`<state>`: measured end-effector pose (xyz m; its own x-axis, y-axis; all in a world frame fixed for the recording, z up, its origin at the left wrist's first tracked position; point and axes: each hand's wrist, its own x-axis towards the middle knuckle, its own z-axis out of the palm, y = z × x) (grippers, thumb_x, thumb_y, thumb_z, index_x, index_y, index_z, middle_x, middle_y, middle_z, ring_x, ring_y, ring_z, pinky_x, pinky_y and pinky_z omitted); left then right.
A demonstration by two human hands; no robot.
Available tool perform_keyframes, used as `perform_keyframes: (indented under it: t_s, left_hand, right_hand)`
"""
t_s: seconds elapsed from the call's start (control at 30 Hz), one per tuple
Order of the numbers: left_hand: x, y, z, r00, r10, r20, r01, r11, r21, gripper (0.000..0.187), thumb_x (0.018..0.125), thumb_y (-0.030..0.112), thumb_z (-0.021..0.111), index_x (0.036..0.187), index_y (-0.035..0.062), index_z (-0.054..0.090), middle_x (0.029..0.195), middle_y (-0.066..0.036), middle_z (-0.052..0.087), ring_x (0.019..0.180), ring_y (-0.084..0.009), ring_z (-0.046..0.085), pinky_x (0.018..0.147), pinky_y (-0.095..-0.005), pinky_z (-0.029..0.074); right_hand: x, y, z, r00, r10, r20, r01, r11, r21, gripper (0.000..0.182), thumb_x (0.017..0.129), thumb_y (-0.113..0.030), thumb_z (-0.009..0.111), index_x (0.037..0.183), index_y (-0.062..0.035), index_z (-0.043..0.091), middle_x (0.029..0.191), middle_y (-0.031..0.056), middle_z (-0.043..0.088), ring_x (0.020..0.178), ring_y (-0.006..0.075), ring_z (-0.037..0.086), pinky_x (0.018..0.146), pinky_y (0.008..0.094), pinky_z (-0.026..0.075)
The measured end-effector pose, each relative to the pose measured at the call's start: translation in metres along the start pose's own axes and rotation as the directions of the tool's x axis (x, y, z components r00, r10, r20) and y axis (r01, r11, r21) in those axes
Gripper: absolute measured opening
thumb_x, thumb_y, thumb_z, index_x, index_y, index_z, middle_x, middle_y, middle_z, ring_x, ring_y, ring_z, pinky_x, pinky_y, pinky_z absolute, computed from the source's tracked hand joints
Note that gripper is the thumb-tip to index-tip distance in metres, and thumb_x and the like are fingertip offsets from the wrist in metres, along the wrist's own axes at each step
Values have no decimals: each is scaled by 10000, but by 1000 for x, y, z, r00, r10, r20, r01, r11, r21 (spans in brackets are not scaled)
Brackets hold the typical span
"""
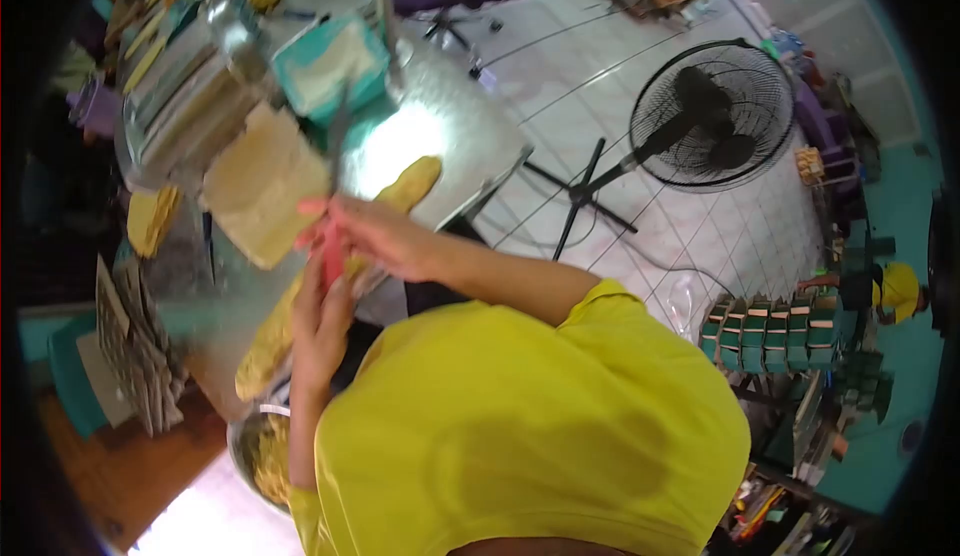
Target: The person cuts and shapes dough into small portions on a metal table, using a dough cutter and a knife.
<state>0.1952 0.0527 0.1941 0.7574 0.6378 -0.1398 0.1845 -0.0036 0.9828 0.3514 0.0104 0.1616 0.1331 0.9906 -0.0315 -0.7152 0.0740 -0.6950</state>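
A knife [338, 146] with a pink-red handle and a dark blade points toward the far side of the table. My left hand [322, 321] is closed round the lower end of its handle. At the upper end of the handle, near the blade, my right hand [375, 234] is closed on it, with some fingers lifted. Beneath both hands lies a long yellow dough log [270, 346], partly hidden by them; its far end shows beyond my right wrist. A pale, flat dough sheet [258, 186] lies just left of the blade.
A teal tub [292, 56] with white powder and a metal roller machine [190, 121] stand at the back of the metal table [465, 141]. A bowl of yellow pieces [238, 446] is by my left forearm. A floor fan [710, 116] stands right; another person [895, 291] is far right.
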Motion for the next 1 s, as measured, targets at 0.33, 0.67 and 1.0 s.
perform_keyframes:
  t_s: [0.33, 0.67, 1.0]
  left_hand:
    - [95, -32, 63, 834, 467, 293, -480, 352, 803, 506, 876, 286, 599, 1263, -12, 467, 1112, -202, 559, 1085, -347, 502, 905, -427, 413]
    - [123, -50, 90, 894, 325, 309, -389, 217, 895, 375, 841, 321, 627, 1009, 5, 518, 944, -136, 548, 866, -289, 584, 732, -386, 480]
    - [113, -46, 84, 950, 261, 173, -239, 248, 939, 366, 805, 308, 650, 991, 23, 516, 923, -118, 533, 861, -279, 581, 733, -384, 463]
  right_hand:
    - [-99, -81, -67, 725, -410, -553, -75, 751, -656, 259, 972, -262, 472, 998, -25, 574, 714, 33, 572, 576, 110, 573, 506, 228, 471]
    - [-85, -52, -97, 894, -222, -389, -431, -196, -881, 134, 844, -48, 439, 931, 52, 449, 735, 286, 609, 736, 468, 606, 679, 517, 488]
    - [-83, -78, -69, 920, -101, -380, -393, -257, -883, 115, 878, -98, 447, 913, 12, 438, 718, 244, 617, 698, 443, 613, 633, 516, 485]
